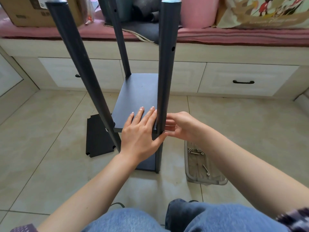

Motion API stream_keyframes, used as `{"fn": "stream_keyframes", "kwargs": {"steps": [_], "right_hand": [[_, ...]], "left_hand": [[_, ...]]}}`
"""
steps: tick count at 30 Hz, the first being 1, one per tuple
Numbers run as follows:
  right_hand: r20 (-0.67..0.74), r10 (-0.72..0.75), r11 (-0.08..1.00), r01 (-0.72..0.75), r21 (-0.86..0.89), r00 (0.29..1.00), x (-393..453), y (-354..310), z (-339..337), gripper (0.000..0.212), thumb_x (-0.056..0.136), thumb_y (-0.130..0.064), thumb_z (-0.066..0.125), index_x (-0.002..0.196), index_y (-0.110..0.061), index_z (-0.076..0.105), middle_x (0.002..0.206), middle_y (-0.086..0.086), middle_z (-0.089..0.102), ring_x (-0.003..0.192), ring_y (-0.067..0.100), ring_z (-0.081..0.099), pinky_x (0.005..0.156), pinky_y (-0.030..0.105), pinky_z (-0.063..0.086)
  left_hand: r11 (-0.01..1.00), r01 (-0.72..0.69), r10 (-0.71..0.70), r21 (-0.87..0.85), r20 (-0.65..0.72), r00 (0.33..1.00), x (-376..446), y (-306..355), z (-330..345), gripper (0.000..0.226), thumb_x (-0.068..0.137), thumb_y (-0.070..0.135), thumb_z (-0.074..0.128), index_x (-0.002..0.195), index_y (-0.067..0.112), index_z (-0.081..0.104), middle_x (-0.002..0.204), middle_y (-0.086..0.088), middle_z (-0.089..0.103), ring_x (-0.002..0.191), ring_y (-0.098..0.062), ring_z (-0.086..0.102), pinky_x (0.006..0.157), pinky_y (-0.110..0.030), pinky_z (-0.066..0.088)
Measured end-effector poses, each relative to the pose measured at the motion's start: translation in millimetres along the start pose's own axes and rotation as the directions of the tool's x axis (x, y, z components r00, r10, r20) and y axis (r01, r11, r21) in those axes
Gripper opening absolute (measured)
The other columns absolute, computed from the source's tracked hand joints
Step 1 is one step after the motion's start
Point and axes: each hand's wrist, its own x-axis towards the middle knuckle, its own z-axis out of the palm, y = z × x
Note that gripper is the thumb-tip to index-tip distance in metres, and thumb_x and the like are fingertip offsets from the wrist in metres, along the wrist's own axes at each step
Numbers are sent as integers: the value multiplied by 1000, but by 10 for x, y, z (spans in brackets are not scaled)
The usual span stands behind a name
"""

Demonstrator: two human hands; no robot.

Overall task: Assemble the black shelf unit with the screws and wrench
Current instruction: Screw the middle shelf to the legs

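The black shelf unit stands on the tiled floor, with three dark poles rising toward me and a black shelf board (pixel 137 94) fixed between them. My left hand (pixel 142 129) lies flat on the board's near right corner, fingers straight, thumb against the right pole (pixel 167 64). My right hand (pixel 179 126) is at the right side of that pole at board height, fingers curled toward the joint; whatever it pinches is hidden. A loose black board (pixel 98 136) lies on the floor to the left. Screws (pixel 195 152) sit in a clear tray (pixel 205 179) at the right.
A low bench with white drawers (pixel 242 77) and a pink cushion (pixel 234 36) runs across the back, holding a cardboard box (pixel 33 12), a pink bin and bags. My knees in jeans (pixel 184 216) fill the bottom edge.
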Motion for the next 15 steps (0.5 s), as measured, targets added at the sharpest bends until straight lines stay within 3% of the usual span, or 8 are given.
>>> {"fn": "stream_keyframes", "kwargs": {"steps": [4, 7, 15], "right_hand": [[36, 21, 991, -25, 129, 999, 43, -53, 3, 22, 92, -7, 62, 110, 5, 66, 94, 21, 74, 80, 32, 74, 63, 37, 59], [98, 5, 999, -9, 39, 995, 28, -74, -22, 25, 89, -6, 68, 109, 7, 66, 99, 24, 73, 86, 34, 74, 67, 39, 60], [41, -109, 971, 115, -208, 993, -20, -71, 43, 34, 91, -15, 71, 115, 7, 63, 95, 20, 75, 87, 30, 75, 85, 43, 59]], "left_hand": [[1000, 12, -12, 0, 8, 1000, 2, 17, -18, 81, 90, 74, 27, 155, 27, 35, 159, 9, 36, 152, -19, 23, 123, -39, 15], [999, 24, -24, -32, 10, 1000, 4, 37, -36, 85, 87, 79, 21, 154, 28, 37, 158, 10, 38, 152, -19, 23, 123, -39, 16], [997, 38, -37, -71, 20, 999, 0, 20, -68, 84, 86, 78, 17, 151, 32, 39, 158, 12, 37, 152, -16, 20, 123, -37, 13]]}}
